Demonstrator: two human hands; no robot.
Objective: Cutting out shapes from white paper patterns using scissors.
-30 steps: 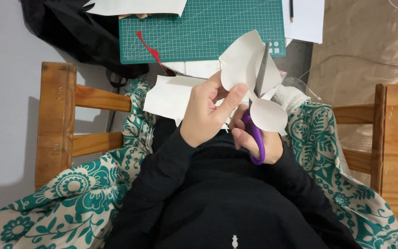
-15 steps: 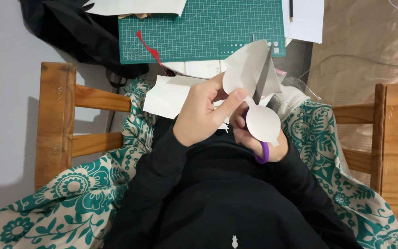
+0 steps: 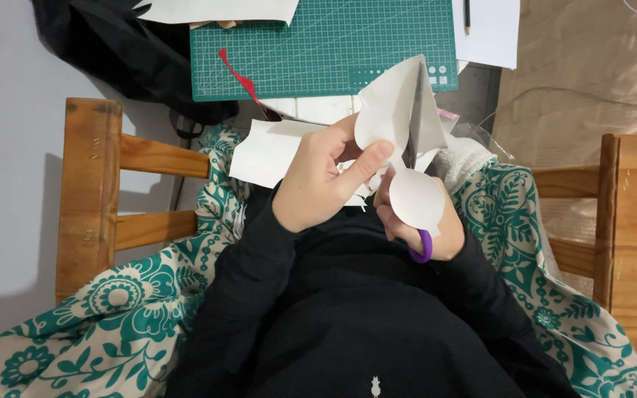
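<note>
The sheet of white paper (image 3: 396, 110) is held up over the person's lap, in front of the near edge of the green cutting mat (image 3: 318, 48). It folds upward into a tall curved flap, and a rounded lobe of it hangs lower down over the right hand (image 3: 418, 221). The left hand (image 3: 322, 177) pinches the paper from the left, thumb and fingers (image 3: 366, 158) closed on its edge. The right hand is curled shut around purple-handled scissors (image 3: 423, 247); only a loop of the handle shows beneath the lobe, and a thin dark blade runs up along the fold. How far the blades are parted I cannot tell.

Another white sheet (image 3: 267, 151) lies across the lap to the left. A red scrap (image 3: 239, 77) rests on the mat. The person sits in a wooden chair (image 3: 94, 184) draped with a teal patterned cloth (image 3: 127, 317).
</note>
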